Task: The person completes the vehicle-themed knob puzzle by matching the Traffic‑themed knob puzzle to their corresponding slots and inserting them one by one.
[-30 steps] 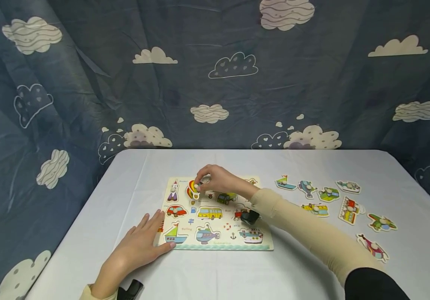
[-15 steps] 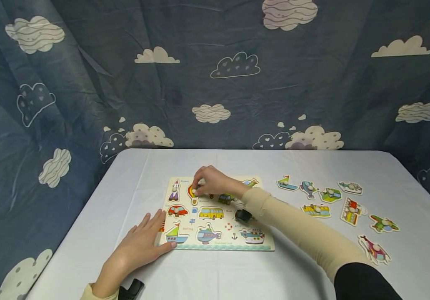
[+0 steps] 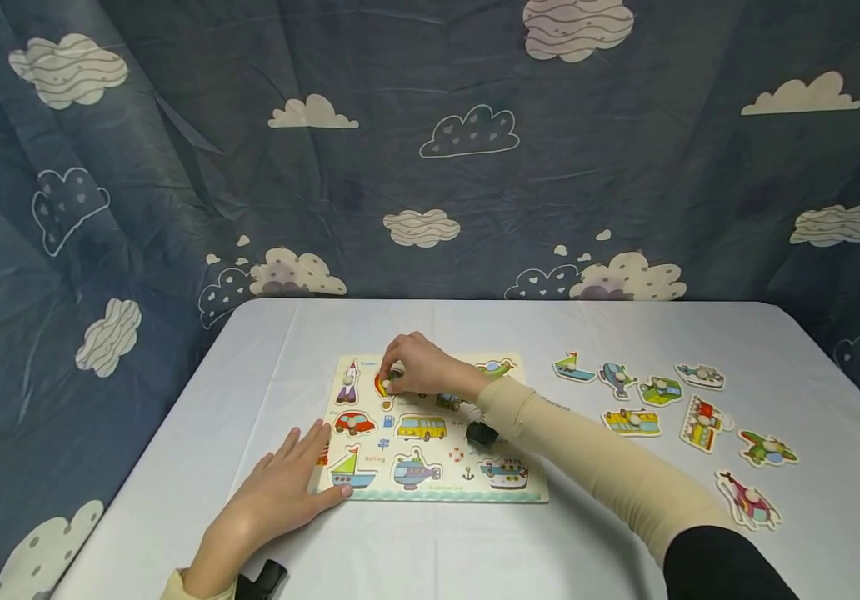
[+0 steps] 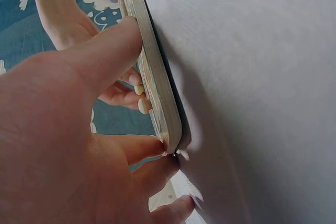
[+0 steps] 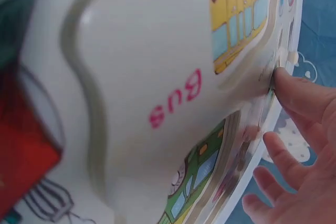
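Note:
A wooden vehicle puzzle board point(image 3: 445, 493) lies on the table. My left hand point(image 3: 277, 486) rests at its left edge with fingers spread, the thumb on the near left corner. In the left wrist view, the thumb of the left hand point(image 4: 68, 108) lies on the board's face, with other fingertips at its edge. At the board's upper left, my right hand point(image 3: 424, 367) pinches the knob of a hot-air balloon puzzle piece point(image 3: 381, 386), lying at the balloon picture and partly hidden by the fingers. A rocket piece point(image 3: 348, 385) and a red car piece point(image 3: 355, 423) sit in the board nearby.
Several loose puzzle pieces lie on the white table right of the board, among them a sailboat point(image 3: 574, 367), a train point(image 3: 703, 422), a plane point(image 3: 768, 448) and a pink-red piece point(image 3: 749, 501). My right forearm point(image 3: 580, 450) crosses over the board's right side.
The balloon piece, earlier held tilted over its picture, now lies down at that spot. My right hand has shifted slightly left. The left hand has stayed in place.

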The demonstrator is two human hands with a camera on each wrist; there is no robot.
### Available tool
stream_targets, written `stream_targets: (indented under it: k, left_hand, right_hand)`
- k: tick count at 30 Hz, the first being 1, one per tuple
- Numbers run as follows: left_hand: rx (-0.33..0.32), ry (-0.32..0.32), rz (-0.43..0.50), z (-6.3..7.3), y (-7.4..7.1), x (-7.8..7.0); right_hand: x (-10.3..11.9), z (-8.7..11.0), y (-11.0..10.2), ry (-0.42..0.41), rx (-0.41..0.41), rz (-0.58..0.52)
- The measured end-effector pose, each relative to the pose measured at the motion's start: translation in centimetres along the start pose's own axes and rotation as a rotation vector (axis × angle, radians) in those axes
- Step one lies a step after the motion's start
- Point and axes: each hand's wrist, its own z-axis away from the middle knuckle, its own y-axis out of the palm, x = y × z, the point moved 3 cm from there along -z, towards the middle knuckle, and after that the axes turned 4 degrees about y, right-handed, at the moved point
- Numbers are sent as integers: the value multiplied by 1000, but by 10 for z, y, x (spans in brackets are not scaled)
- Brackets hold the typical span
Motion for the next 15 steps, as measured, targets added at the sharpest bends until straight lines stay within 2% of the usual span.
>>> stream_targets:
  k: [7,10,15]
  left_hand:
    - [9,-10,1,-1,2,0]
    - [11,-16,3,-1,2,0]
    - [8,-14,5,-1,1,0]
  right_hand:
    - [-6,2,-5,-15,5,-58]
    - [-10,4,-10,-16,3,-129]
    - [-18,11,-22,29,-14,-265]
